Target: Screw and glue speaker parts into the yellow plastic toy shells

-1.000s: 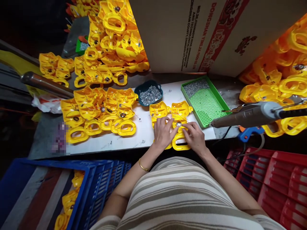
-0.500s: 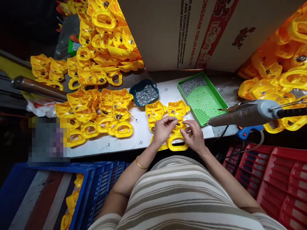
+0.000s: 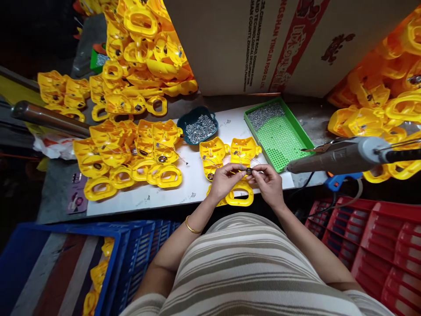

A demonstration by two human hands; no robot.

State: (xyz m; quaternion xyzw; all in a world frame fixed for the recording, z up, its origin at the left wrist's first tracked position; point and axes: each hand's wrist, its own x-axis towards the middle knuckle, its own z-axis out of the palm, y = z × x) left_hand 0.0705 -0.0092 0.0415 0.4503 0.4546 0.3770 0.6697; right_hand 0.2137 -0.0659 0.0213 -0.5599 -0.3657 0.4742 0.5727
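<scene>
A small dark round part (image 3: 249,170) is pinched between the fingertips of both hands. My left hand (image 3: 226,179) has it from the left, thumb and forefinger pressed together. My right hand (image 3: 268,181) grips its right side the same way. Directly beneath lies a yellow plastic shell (image 3: 242,147) with a loop handle (image 3: 240,195); my hands cover its middle. Close by on the left is a second yellow shell (image 3: 212,151) with thin wires and a round metal piece inside.
A dark bowl (image 3: 187,137) and a green tray (image 3: 247,117) hold small metal screws. Yellow shells (image 3: 115,140) are piled at left, more (image 3: 358,118) at right. A grey power screwdriver (image 3: 329,158) hangs right. A carton (image 3: 223,52) stands behind; blue (image 3: 121,245) and red (image 3: 368,228) crates flank me.
My hands have come together over the shell, and the dark round part is now raised between their fingertips. My right fingers, apart before, have closed. The handled shell has shifted slightly left.
</scene>
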